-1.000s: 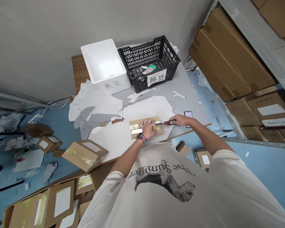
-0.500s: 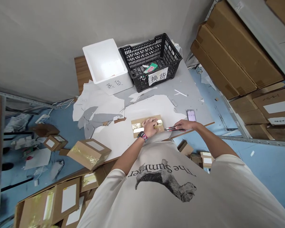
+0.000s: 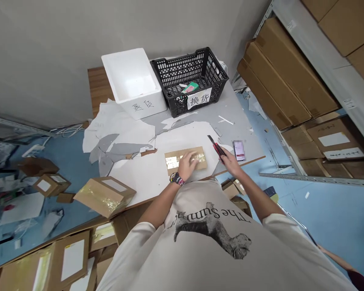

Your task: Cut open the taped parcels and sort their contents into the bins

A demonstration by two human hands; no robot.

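A small brown cardboard box (image 3: pixel 172 154) with shiny tape on top lies near the table's front edge. Over its top rests my left hand (image 3: pixel 188 163), fingers bent and apart, touching the box. My right hand (image 3: pixel 229 160) is wrapped round a red and black utility knife (image 3: pixel 217 149), to the right of the box. The knife's blade points up and to the left, away from the box. Just right of that hand lies a phone (image 3: pixel 239 150) with its screen lit.
Behind stand a white foam box (image 3: pixel 151 106) and a black crate (image 3: pixel 176 106) holding small items. Torn paper (image 3: pixel 106 121) covers the table's left part. A taped carton (image 3: pixel 106 196) sits at the front left corner. Shelves of cartons (image 3: pixel 291 72) rise at right; another person's arm (image 3: pixel 336 258) shows lower right.
My right hand has lifted the knife off the box's right end and turned its blade upward. My left hand's fingers have shifted over the box top. The camera view has turned slightly.
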